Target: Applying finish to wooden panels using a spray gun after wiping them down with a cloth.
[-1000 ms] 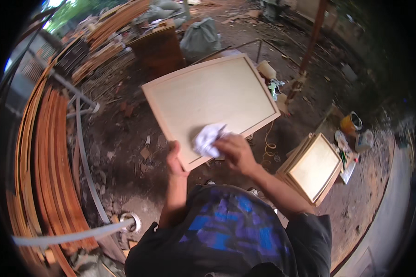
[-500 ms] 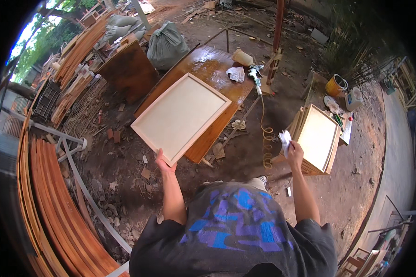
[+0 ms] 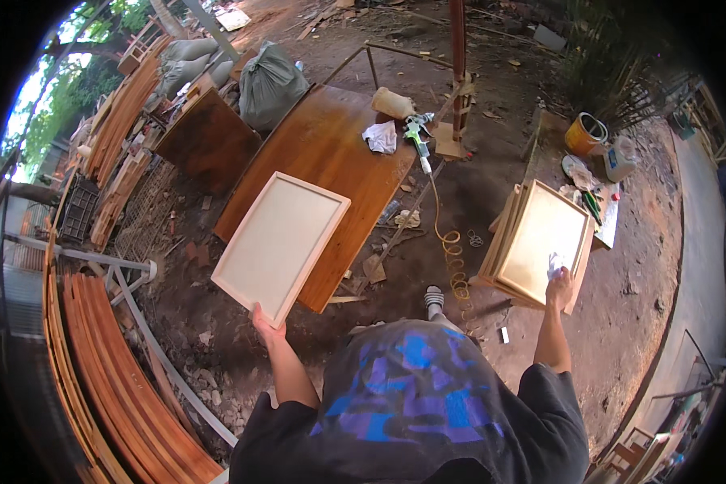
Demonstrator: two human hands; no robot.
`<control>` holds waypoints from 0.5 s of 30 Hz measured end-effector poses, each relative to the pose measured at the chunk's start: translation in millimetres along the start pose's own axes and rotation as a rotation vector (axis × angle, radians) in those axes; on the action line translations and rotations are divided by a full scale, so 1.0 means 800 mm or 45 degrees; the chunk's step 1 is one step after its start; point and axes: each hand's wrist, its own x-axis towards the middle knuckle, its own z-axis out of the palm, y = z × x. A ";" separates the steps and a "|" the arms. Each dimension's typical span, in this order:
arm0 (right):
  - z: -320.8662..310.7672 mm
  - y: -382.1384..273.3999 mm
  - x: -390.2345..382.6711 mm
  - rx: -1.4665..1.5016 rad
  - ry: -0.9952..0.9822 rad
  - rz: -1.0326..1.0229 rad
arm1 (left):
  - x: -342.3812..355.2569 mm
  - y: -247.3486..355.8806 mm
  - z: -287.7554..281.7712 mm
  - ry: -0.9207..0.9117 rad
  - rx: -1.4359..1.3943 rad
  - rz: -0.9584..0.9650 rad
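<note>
Pale wood around a cream face: rectangular framed panel (image 3: 282,246), held by its near corner in left grip (image 3: 269,324), thumb on upper face, other fingers largely hidden. Right grip (image 3: 561,288): narrow, closed on crumpled white cloth (image 3: 555,263).

Progress, as judged: mid-work. One panel in hand, not yet released; at right, stack of similar light-wood framed panels (image 3: 544,230), possibly awaiting the cloth. Treated and untreated faces: not distinguishable. Number in stack: not readable.

Position of held panel: immediately beyond left grip, extending toward far side, well apart from right grip. In view, overlapping near left part of brown varnished wooden desk (image 3: 323,121); contact with desk: cannot tell. Position of stack: right of desk, just beyond right grip, with cloth over near right area of topmost face; contact with that face: cannot tell.

At far right of desk: second crumpled white cloth (image 3: 381,137), beside metallic spray gun with green parts (image 3: 419,134). Below gun, toward near side: tan coiled hose (image 3: 455,266).
</note>
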 end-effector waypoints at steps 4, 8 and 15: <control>0.080 -0.075 0.052 0.181 0.040 -0.068 | 0.005 -0.005 -0.006 0.094 0.464 -0.094; 0.165 -0.267 0.083 0.561 -0.175 -0.612 | 0.002 -0.013 -0.004 0.212 0.605 -0.155; 0.372 -0.512 0.109 1.005 -0.689 -0.269 | 0.035 -0.033 0.013 0.142 0.485 0.061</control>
